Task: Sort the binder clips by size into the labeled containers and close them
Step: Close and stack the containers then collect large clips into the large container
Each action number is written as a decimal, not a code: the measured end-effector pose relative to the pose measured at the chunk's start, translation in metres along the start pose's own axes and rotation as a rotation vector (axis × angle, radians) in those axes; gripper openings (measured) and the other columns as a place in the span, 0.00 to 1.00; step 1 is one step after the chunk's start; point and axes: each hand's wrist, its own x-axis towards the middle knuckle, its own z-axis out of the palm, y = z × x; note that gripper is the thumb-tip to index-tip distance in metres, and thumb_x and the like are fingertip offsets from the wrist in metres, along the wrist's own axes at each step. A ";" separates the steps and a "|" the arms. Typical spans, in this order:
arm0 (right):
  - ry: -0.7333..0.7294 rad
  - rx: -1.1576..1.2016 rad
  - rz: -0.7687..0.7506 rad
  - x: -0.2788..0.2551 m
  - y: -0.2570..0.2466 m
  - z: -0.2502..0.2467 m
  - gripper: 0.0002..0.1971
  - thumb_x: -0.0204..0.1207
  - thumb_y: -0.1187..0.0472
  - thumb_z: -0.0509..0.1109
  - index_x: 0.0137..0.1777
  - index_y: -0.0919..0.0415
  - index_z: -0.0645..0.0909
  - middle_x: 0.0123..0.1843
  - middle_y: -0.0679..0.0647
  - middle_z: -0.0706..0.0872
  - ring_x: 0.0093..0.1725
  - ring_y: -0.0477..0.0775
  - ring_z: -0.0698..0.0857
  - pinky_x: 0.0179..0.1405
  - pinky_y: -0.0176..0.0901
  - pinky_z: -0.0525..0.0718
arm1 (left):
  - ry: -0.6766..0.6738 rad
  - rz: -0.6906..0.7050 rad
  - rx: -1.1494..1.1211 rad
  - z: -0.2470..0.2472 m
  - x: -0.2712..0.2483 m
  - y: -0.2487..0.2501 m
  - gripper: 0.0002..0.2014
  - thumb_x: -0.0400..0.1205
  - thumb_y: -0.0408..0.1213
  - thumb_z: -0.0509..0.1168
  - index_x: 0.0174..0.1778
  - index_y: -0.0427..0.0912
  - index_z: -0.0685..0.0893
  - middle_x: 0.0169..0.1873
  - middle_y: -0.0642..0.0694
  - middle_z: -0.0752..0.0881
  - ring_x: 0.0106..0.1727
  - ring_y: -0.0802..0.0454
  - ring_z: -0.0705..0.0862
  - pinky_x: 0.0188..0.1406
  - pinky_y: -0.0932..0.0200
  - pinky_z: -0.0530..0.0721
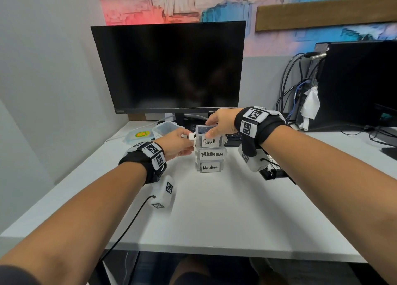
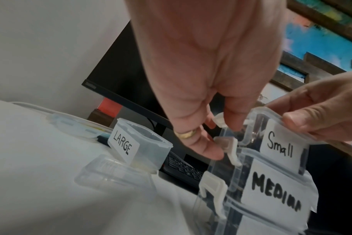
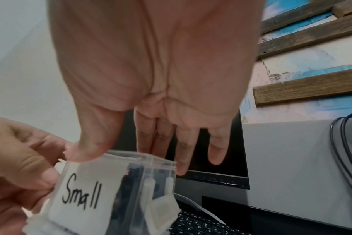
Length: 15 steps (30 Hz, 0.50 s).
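Observation:
Three clear boxes stand stacked on the white desk: "Small" (image 1: 209, 141) on top, "MEDIUM" (image 1: 211, 154) under it, and "Medium" (image 1: 211, 167) at the bottom. Dark clips (image 3: 131, 179) show through the Small box's wall. My left hand (image 1: 189, 137) pinches the white latch (image 2: 220, 120) on the left side of the Small box (image 2: 279, 146). My right hand (image 1: 211, 127) arches over its lid. The thumb presses the front rim and the fingers (image 3: 183, 151) reach down behind the Small box (image 3: 80, 195).
An open clear box labelled "LARGE" (image 2: 143, 147) stands at the back left, with a clear lid (image 2: 115, 174) before it and a stickered lid (image 1: 139, 135) beside it. A keyboard (image 1: 234, 137) and monitor (image 1: 171, 69) are behind the stack. A computer tower (image 1: 354, 84) with cables is at the right.

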 end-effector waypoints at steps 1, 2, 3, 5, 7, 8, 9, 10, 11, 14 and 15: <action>-0.001 -0.005 0.000 0.000 0.000 0.000 0.32 0.77 0.44 0.68 0.79 0.54 0.69 0.73 0.49 0.79 0.70 0.52 0.79 0.68 0.47 0.75 | 0.000 0.000 -0.014 -0.001 0.000 0.001 0.09 0.84 0.28 0.62 0.56 0.44 0.74 0.46 0.43 0.83 0.46 0.52 0.82 0.49 0.61 0.83; -0.001 -0.012 -0.002 0.000 0.000 0.000 0.32 0.77 0.43 0.68 0.79 0.54 0.69 0.73 0.49 0.79 0.70 0.52 0.79 0.68 0.47 0.75 | 0.004 0.003 -0.030 -0.001 0.000 0.002 0.10 0.84 0.28 0.61 0.59 0.42 0.73 0.46 0.43 0.83 0.46 0.52 0.83 0.49 0.61 0.83; 0.002 -0.023 -0.005 0.000 0.000 -0.001 0.32 0.77 0.43 0.67 0.79 0.54 0.69 0.73 0.49 0.79 0.70 0.52 0.79 0.68 0.47 0.75 | 0.007 0.012 -0.037 -0.002 0.000 0.003 0.10 0.84 0.28 0.60 0.60 0.41 0.73 0.45 0.42 0.83 0.45 0.52 0.83 0.48 0.61 0.83; 0.012 -0.038 -0.010 0.000 0.000 -0.001 0.31 0.77 0.42 0.67 0.78 0.53 0.70 0.72 0.47 0.79 0.69 0.51 0.79 0.68 0.47 0.75 | 0.017 0.036 -0.035 -0.002 0.000 0.003 0.09 0.84 0.29 0.61 0.60 0.37 0.76 0.46 0.41 0.84 0.43 0.53 0.83 0.45 0.62 0.84; 0.015 -0.039 -0.013 -0.001 0.000 -0.001 0.31 0.77 0.42 0.67 0.78 0.53 0.70 0.72 0.47 0.80 0.69 0.51 0.79 0.67 0.47 0.75 | 0.027 0.044 -0.033 -0.004 0.001 0.003 0.06 0.84 0.30 0.63 0.54 0.35 0.81 0.46 0.40 0.85 0.42 0.54 0.84 0.46 0.64 0.85; 0.015 -0.039 -0.014 -0.001 0.000 -0.001 0.31 0.77 0.42 0.68 0.78 0.53 0.71 0.72 0.47 0.80 0.68 0.51 0.80 0.67 0.47 0.75 | 0.031 0.043 -0.041 -0.005 0.000 0.002 0.05 0.83 0.28 0.64 0.52 0.35 0.82 0.44 0.41 0.85 0.42 0.54 0.84 0.48 0.63 0.85; 0.015 -0.039 -0.013 0.000 0.000 -0.001 0.31 0.77 0.42 0.68 0.78 0.53 0.71 0.71 0.48 0.80 0.68 0.51 0.80 0.67 0.46 0.75 | 0.031 0.038 -0.049 -0.007 -0.002 0.003 0.06 0.82 0.26 0.64 0.53 0.35 0.82 0.44 0.41 0.85 0.42 0.54 0.85 0.49 0.61 0.84; 0.014 -0.039 -0.013 0.000 0.000 -0.002 0.31 0.77 0.43 0.68 0.78 0.54 0.71 0.71 0.48 0.80 0.68 0.51 0.80 0.66 0.46 0.75 | 0.025 0.032 -0.063 -0.008 -0.002 0.003 0.09 0.81 0.24 0.65 0.56 0.34 0.82 0.44 0.41 0.86 0.43 0.53 0.85 0.50 0.60 0.84; 0.015 -0.038 -0.012 0.000 0.000 -0.002 0.31 0.77 0.43 0.68 0.77 0.54 0.71 0.71 0.48 0.81 0.68 0.51 0.80 0.66 0.46 0.76 | 0.019 0.022 -0.077 -0.009 -0.003 0.004 0.12 0.80 0.23 0.65 0.58 0.34 0.81 0.45 0.40 0.86 0.44 0.52 0.86 0.51 0.59 0.85; 0.024 -0.029 -0.009 0.001 0.000 0.000 0.31 0.77 0.43 0.69 0.77 0.54 0.72 0.71 0.48 0.81 0.68 0.51 0.80 0.65 0.45 0.76 | 0.010 -0.018 -0.112 -0.008 -0.008 0.012 0.09 0.82 0.27 0.63 0.58 0.36 0.80 0.48 0.39 0.87 0.48 0.49 0.86 0.56 0.56 0.84; 0.030 -0.025 -0.007 0.002 0.000 0.000 0.31 0.76 0.43 0.69 0.77 0.54 0.72 0.71 0.48 0.81 0.67 0.51 0.80 0.65 0.45 0.76 | 0.005 -0.031 -0.107 -0.006 -0.008 0.016 0.08 0.83 0.31 0.62 0.57 0.37 0.81 0.48 0.40 0.87 0.49 0.49 0.86 0.58 0.54 0.83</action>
